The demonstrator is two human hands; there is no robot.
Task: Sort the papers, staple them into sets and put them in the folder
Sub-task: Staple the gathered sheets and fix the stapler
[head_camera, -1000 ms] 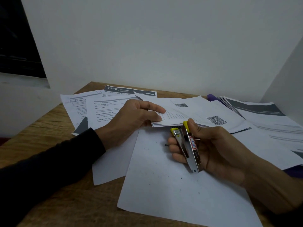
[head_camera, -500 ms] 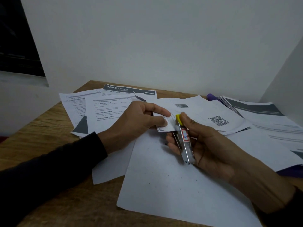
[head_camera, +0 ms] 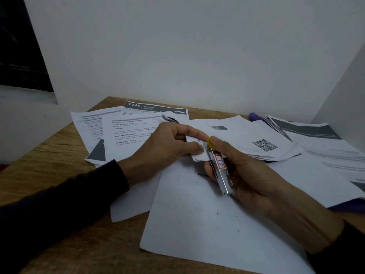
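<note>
A person's left hand [head_camera: 167, 143] pinches the near corner of a set of papers [head_camera: 248, 141] at the middle of the wooden tabletop [head_camera: 49, 155], thumb under and fingers over. The right hand [head_camera: 243, 171] is clenched around a small silver stapler [head_camera: 221, 169] with a yellow tip and a red-bordered label; its mouth sits over that same corner, just beside the left fingertips.

The stapling step appears to be in hand. The next move likely calls for a firm squeeze while the left hand keeps the sheets squared, since a slip could leave the set misaligned.

Loose printed sheets [head_camera: 126, 131] fan toward the far left corner, and a blank sheet [head_camera: 197, 220] lies by the near edge beneath both hands. At the right edge, a purple folder [head_camera: 253, 116] shows only as slivers beneath another stack of papers [head_camera: 316, 139]; whether any set lies inside it cannot be told.
</note>
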